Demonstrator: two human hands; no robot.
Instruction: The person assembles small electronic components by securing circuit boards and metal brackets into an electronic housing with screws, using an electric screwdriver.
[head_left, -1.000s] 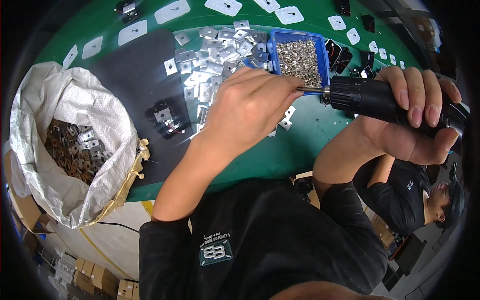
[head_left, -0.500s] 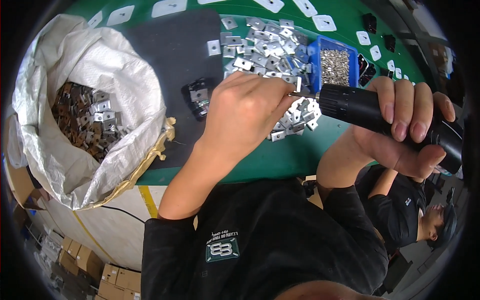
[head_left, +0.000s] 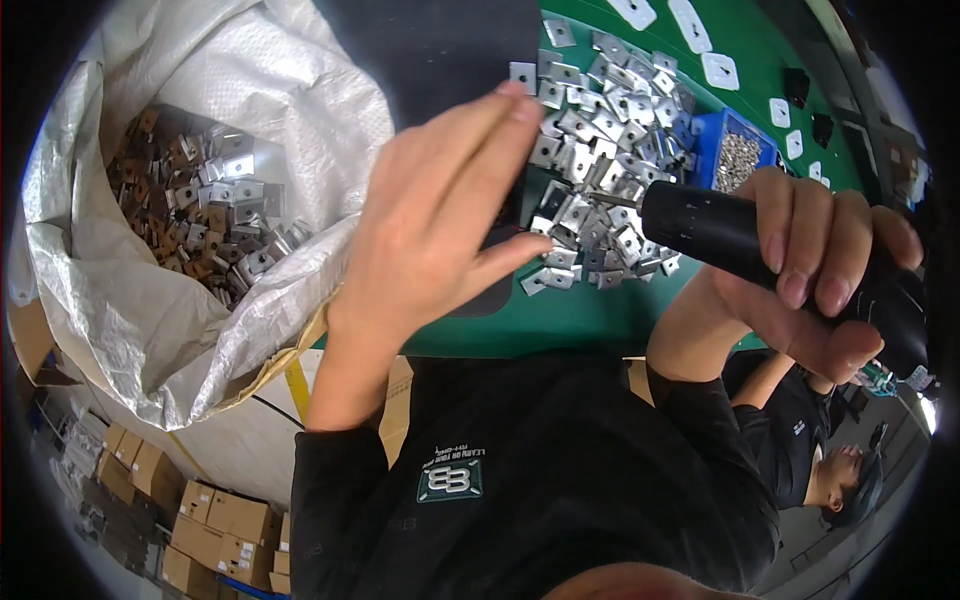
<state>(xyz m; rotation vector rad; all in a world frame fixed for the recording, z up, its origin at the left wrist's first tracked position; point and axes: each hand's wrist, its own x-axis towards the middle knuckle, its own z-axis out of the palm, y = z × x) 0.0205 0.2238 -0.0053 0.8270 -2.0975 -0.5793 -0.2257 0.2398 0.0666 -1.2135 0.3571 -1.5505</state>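
Observation:
My right hand [head_left: 815, 250] is wrapped round a black electric screwdriver [head_left: 705, 225], whose thin bit points left over a pile of silver metal plates [head_left: 625, 130]. Each plate is small and bent, with a hole in it. To the left of the bit my left hand [head_left: 430, 210] is spread, thumb apart from the fingers, with nothing seen in it. Its fingertips are by a single plate [head_left: 522, 76] at the pile's left edge. A blue bin [head_left: 708, 150] of small metal screws [head_left: 738, 160] stands behind the screwdriver.
On the left, a white woven sack [head_left: 345, 130] gapes around more metal plates [head_left: 200, 200]. A dark mat [head_left: 450, 50] lies on the green table [head_left: 520, 335]. White square pieces [head_left: 720, 70] line its far side. Another person [head_left: 790, 440] is at the right; cardboard boxes [head_left: 225, 525] are below left.
My left hand has moved left, away from the bit, and its pinch has opened. The screwdriver stays in my right hand. The whole view has shifted, so the table things appear farther right.

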